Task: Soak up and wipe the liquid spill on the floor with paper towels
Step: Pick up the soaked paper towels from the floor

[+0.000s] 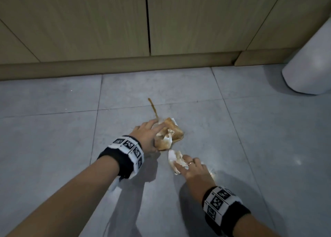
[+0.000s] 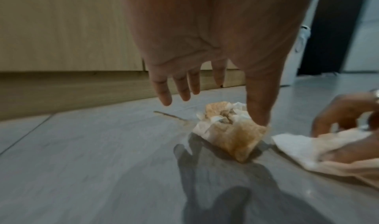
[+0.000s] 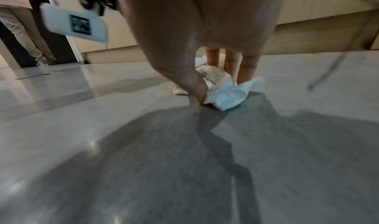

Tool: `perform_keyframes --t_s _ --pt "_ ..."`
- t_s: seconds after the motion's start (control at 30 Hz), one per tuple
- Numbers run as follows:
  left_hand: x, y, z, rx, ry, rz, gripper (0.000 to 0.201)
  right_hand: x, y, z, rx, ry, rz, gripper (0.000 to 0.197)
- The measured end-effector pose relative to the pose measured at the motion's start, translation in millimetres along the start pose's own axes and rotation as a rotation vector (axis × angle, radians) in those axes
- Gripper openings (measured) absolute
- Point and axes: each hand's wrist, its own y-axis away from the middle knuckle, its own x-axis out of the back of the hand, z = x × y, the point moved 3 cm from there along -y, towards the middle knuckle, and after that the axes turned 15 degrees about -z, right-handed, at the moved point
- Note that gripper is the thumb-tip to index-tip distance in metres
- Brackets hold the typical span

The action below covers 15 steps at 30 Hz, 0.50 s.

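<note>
1. Head view: we judge the job well along but not finished. A crumpled, brown-soaked paper towel wad (image 1: 168,134) sits on the grey floor (image 1: 53,129) over the main spill, and our left hand (image 1: 146,134) lies against its left side, fingers straight and spread, gripping nothing. Our right hand (image 1: 193,170) presses a second, mostly white paper towel (image 1: 174,158) flat to the floor just beside the wad. A thin brown streak (image 1: 153,107) runs on beyond the wad toward the cabinet (image 1: 89,21) and is not yet wiped. A white bin (image 1: 309,64) stands well apart at the right.

2. Left wrist view: the left fingers (image 2: 182,89) hang straight above the floor; the thumb tip touches the wad's near edge. The streak shows behind it. Whether liquid remains under the wad we cannot tell.

3. Right wrist view: the right thumb pins the white towel's edge to the floor while straight fingers (image 3: 248,68) press it further on; it is pressing more than gripping. The towel hides whatever wet lies beneath, and the picture is blurred. A wet-looking sheen lies to the left; we cannot tell if it is spill or reflection.
</note>
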Motion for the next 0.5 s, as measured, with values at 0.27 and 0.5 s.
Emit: perform_keyframes --t_s 0.27,0.5 --pt "28 -46 37 -0.016 -0.524 -0.238 0.089 28 11 2 -0.063 -0.128 -0.015 0.088" --pt "30 -60 41 -0.051 -0.513 -0.249 0.072 5 23 8 -0.088 -0.152 -0.181 0.081"
